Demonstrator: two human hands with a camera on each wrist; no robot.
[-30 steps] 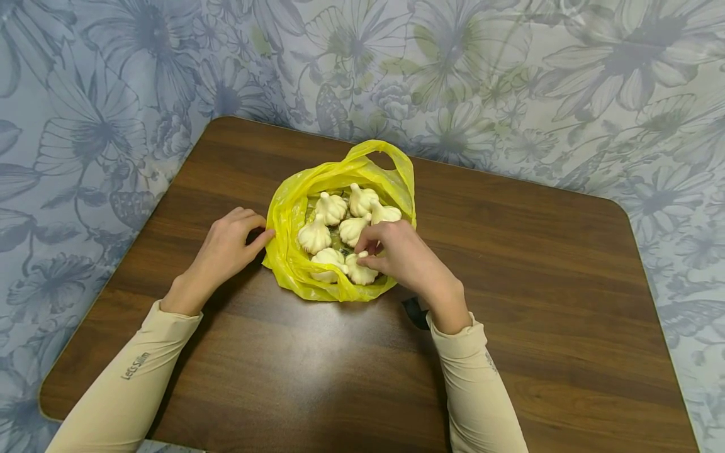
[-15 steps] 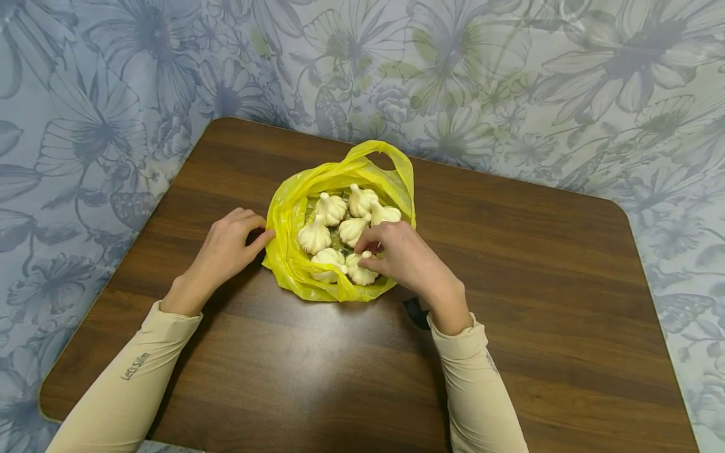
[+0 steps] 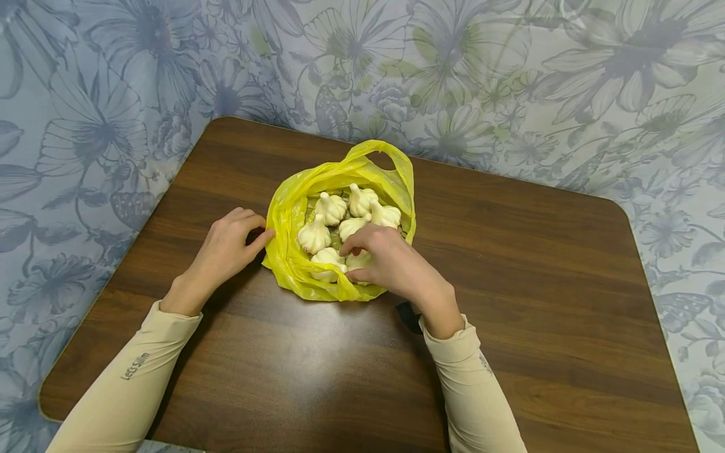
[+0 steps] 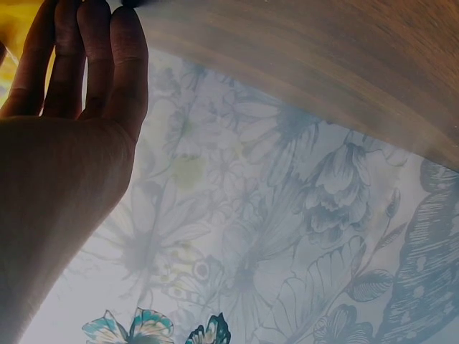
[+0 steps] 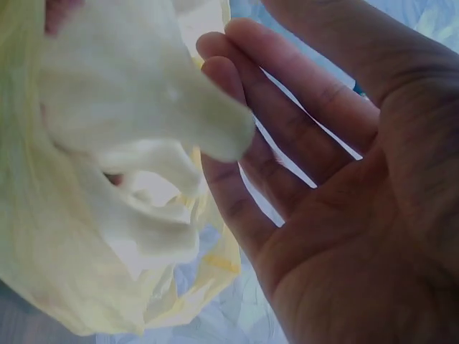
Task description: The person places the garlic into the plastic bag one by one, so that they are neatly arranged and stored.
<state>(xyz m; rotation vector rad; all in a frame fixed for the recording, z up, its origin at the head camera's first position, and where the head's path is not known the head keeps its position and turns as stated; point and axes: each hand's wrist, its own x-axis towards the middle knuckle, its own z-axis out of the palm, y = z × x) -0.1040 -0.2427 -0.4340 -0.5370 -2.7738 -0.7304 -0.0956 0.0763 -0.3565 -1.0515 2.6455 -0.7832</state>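
A yellow plastic bag (image 3: pixel 281 251) stands gaping on the brown table, with several white garlic bulbs (image 3: pixel 314 236) inside, stems mostly up. My left hand (image 3: pixel 226 242) is at the bag's left side, thumb and index finger pinching its edge; in the left wrist view the fingers (image 4: pixel 129 72) reach toward the yellow plastic. Over the front right of the bag is my right hand (image 3: pixel 396 261), thumb and fingers spread apart around a garlic bulb (image 3: pixel 359 259) that they partly cover. In the right wrist view a large garlic bulb (image 5: pixel 129 86) points its stem toward the loosely bent fingers.
The dark wood table (image 3: pixel 538 283) has rounded corners and ends at a wall (image 3: pixel 481 82) with floral covering behind and at the sides. A bag handle loop (image 3: pixel 404 167) rises at the back right. A black strap (image 3: pixel 409 318) shows at the right wrist.
My right hand has shifted slightly left and toward me, its thumb and fingers parting wider from the front garlic bulb's stem. The left hand and the bag have kept their places.
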